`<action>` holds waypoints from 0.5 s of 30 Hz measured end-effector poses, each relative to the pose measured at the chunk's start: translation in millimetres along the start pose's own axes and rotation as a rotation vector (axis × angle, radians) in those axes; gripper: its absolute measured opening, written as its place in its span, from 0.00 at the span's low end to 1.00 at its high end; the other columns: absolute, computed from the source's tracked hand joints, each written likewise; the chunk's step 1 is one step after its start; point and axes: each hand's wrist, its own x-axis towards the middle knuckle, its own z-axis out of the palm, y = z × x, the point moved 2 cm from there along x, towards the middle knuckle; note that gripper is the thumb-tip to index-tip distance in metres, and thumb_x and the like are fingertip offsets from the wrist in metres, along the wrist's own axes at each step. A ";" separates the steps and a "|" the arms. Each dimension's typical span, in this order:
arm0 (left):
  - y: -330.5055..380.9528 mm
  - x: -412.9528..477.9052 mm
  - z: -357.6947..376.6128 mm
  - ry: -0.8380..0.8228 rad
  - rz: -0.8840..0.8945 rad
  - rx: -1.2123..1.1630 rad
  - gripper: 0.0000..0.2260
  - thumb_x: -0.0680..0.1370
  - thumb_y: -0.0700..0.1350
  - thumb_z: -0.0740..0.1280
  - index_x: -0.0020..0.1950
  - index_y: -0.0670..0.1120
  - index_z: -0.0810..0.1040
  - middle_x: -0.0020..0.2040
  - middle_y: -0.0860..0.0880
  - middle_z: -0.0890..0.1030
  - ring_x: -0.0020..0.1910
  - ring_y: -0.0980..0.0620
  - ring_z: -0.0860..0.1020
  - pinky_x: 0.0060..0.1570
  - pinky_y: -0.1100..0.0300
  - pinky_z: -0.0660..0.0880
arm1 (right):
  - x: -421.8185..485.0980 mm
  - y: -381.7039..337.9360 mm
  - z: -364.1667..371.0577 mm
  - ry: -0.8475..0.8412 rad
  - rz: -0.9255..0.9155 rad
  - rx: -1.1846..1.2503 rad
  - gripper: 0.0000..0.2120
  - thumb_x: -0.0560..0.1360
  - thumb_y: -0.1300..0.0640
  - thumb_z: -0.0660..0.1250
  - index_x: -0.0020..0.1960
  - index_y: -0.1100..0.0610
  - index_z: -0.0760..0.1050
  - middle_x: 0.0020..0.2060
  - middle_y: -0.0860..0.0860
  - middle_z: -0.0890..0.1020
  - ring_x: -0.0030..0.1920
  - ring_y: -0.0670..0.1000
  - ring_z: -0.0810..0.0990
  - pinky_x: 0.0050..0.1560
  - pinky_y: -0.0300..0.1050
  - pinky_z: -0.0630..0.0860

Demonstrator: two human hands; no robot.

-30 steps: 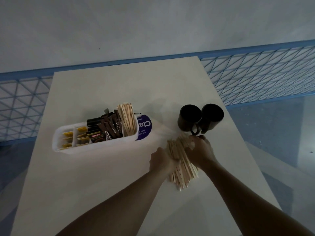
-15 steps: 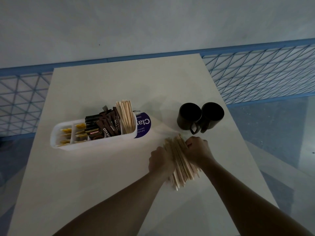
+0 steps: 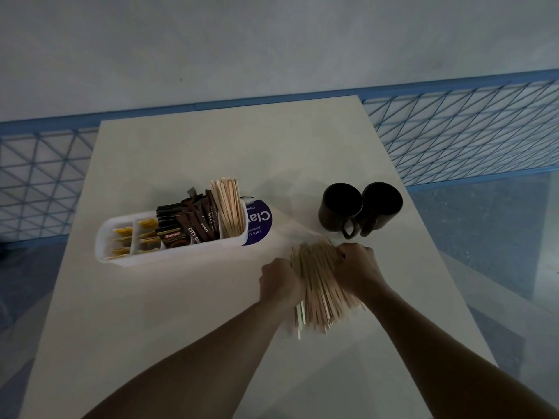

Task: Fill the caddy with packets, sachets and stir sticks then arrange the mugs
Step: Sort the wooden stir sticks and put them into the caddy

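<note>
A thick bundle of wooden stir sticks [image 3: 322, 285] lies on the table, pressed between my left hand [image 3: 279, 282] and my right hand [image 3: 357, 270], both closed against its sides. To the left stands the white caddy [image 3: 169, 257]. It holds yellow sachets [image 3: 127, 240], brown coffee packets [image 3: 189, 226] and upright stir sticks [image 3: 228, 204] in its right compartment. Two dark mugs [image 3: 341, 210] stand touching each other just beyond my right hand, handles toward me.
A round purple label or lid [image 3: 260, 225] lies behind the caddy's right end. The pale table [image 3: 181, 328] is narrow; its right edge runs close to the mugs. A blue mesh fence [image 3: 469, 131] lies beyond the table's far edge.
Both hands and the stick bundle stay in nearly the same spot; the hands have squeezed the bundle slightly tighter. The caddy and mugs have not moved.
</note>
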 end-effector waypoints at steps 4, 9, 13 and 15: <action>-3.3 2.5 -7.9 0.001 0.000 -0.031 0.06 0.78 0.42 0.66 0.44 0.42 0.81 0.38 0.48 0.80 0.36 0.52 0.78 0.31 0.64 0.70 | 0.1 -1.0 -0.5 0.035 -0.015 0.029 0.07 0.74 0.65 0.60 0.39 0.58 0.74 0.39 0.55 0.77 0.37 0.53 0.74 0.29 0.40 0.62; -3.2 5.2 -20.3 0.004 0.012 -0.059 0.04 0.75 0.38 0.67 0.45 0.43 0.82 0.39 0.48 0.81 0.39 0.50 0.80 0.36 0.60 0.77 | -1.5 -6.9 -2.3 0.066 -0.050 0.019 0.10 0.74 0.68 0.60 0.38 0.55 0.71 0.41 0.54 0.74 0.37 0.52 0.72 0.31 0.40 0.61; -5.4 5.8 -31.7 -0.018 0.027 -0.099 0.04 0.74 0.36 0.69 0.46 0.42 0.82 0.40 0.47 0.82 0.40 0.50 0.81 0.41 0.58 0.80 | -3.8 -14.4 -4.8 0.058 -0.069 0.023 0.12 0.72 0.70 0.60 0.37 0.54 0.70 0.41 0.54 0.73 0.37 0.52 0.72 0.31 0.40 0.62; -7.7 5.9 -38.2 -0.010 0.017 -0.125 0.04 0.73 0.36 0.68 0.45 0.42 0.83 0.41 0.47 0.82 0.40 0.50 0.80 0.37 0.60 0.78 | -5.4 -19.5 -6.4 0.029 -0.080 0.026 0.12 0.72 0.69 0.60 0.37 0.53 0.70 0.41 0.54 0.74 0.37 0.51 0.72 0.31 0.40 0.61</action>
